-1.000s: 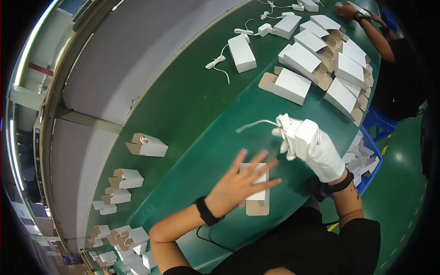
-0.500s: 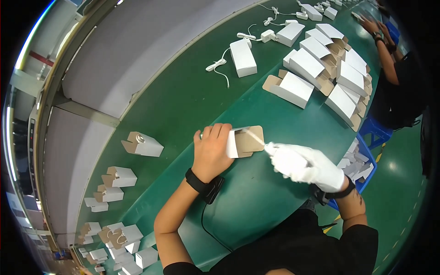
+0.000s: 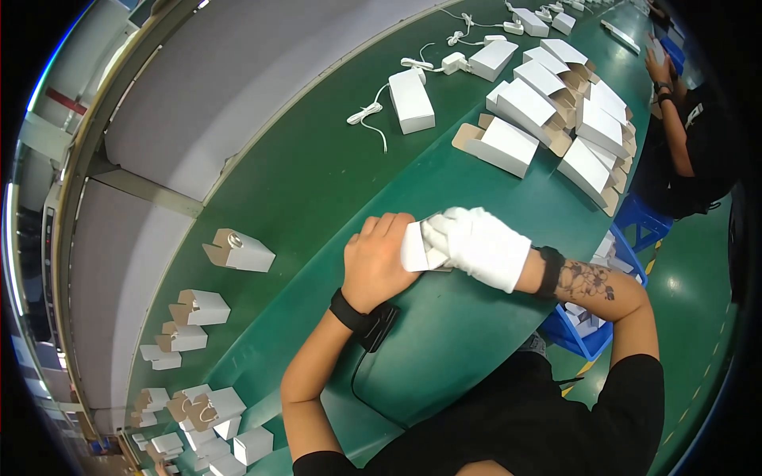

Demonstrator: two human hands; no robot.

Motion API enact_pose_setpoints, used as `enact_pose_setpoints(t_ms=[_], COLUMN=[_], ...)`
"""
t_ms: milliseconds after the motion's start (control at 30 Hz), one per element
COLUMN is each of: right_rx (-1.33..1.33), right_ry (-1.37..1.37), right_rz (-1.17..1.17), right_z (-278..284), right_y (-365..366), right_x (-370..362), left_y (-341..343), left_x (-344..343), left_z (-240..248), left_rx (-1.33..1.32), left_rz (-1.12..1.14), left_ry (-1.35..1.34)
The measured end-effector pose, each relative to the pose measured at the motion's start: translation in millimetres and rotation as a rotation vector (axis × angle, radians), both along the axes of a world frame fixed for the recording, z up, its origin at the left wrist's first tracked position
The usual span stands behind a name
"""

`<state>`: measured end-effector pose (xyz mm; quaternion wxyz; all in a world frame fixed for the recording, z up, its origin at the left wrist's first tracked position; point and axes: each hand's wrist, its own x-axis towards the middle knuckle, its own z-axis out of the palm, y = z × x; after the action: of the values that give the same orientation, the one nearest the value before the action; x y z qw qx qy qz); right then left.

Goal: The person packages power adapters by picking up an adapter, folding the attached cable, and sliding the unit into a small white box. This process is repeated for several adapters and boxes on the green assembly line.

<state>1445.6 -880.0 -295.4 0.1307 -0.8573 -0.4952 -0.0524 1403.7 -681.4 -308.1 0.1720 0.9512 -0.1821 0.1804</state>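
Near the centre of the frame, a small white box [image 3: 412, 247] lies low over the green table [image 3: 468, 341], largely covered by the person's two hands. The bare left hand [image 3: 379, 255] is wrapped over the box's left part, gripping it from above, with a black wristband [image 3: 347, 312] and a dark device [image 3: 381, 327] at the wrist. The right hand [image 3: 479, 244], in a white glove, bends its fingers against the box's right end; whether they pinch anything there cannot be told, as the glove hides it. At the upper right of the frame, a group of white boxes with brown inner flaps [image 3: 524, 107] lies close together, some overlapping. Left of them, at the upper middle, are a white box [image 3: 412, 101], a bundled white cable [image 3: 365, 115] and a white adapter [image 3: 455, 63]. Open boxes [image 3: 252, 255] stand in a spaced line at the left, and more boxes [image 3: 220, 407] crowd the lower left. At the right, a blue bin [image 3: 605, 343] holds white pieces, below another person [image 3: 698, 147] in dark clothing.
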Motion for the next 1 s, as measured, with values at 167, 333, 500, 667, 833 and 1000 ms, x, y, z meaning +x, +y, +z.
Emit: enact_pose_setpoints(t_ms=[167,333,500,667,833,1000], right_rx=[0.325,0.157,-0.151,0.077,0.461,0.191], right_ry=[-0.206,-0.128,0.172,-0.284,-0.674,-0.255], right_rz=[0.275,0.155,0.301,0.242,-0.212,-0.815], right_z=[-8,6,33,28,48,56], right_y=[-4,32,49,80,74,95], right_x=[23,21,59,75,185,266], left_y=[12,13,19,50,129,154], left_x=[-3,20,38,63,91,96], left_z=[-7,-11,-27,-27,-43,-49], left_rx=[-0.153,-0.392,-0.481,-0.552,-1.26,-1.259], left_rz=[-0.017,-0.008,-0.134,-0.017,0.019,0.114], left_ry=[0.012,-0.171,-0.078,-0.282,-0.099,-0.17])
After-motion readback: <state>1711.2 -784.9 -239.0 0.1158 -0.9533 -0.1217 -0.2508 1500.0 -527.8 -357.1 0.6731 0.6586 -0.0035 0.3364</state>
